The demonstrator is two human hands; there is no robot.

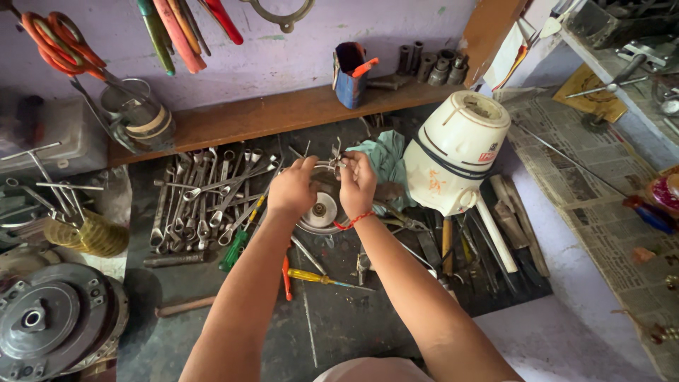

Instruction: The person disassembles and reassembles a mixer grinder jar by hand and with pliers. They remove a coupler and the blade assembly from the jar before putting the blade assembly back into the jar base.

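A repair workshop: row of wrenches [205, 194] on the dark mat [339, 318], screwdrivers [322, 278] etc., sockets [435, 64] on a wood shelf [269, 113], pliers [60, 42] hung on the wall (all grimy), mixer base [456, 152].

Spanners [205, 194] crowd your left, the white mixer base [456, 152] blocks your right; bare mat [339, 322] toward you leaves passing room.

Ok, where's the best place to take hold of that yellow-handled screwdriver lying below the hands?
Probably the yellow handle of the yellow-handled screwdriver, from above. It lies flat on the dark mat with its thin shaft pointing right. The handle is the thick part, with bare mat on its near side; an orange tool lies just to its left.
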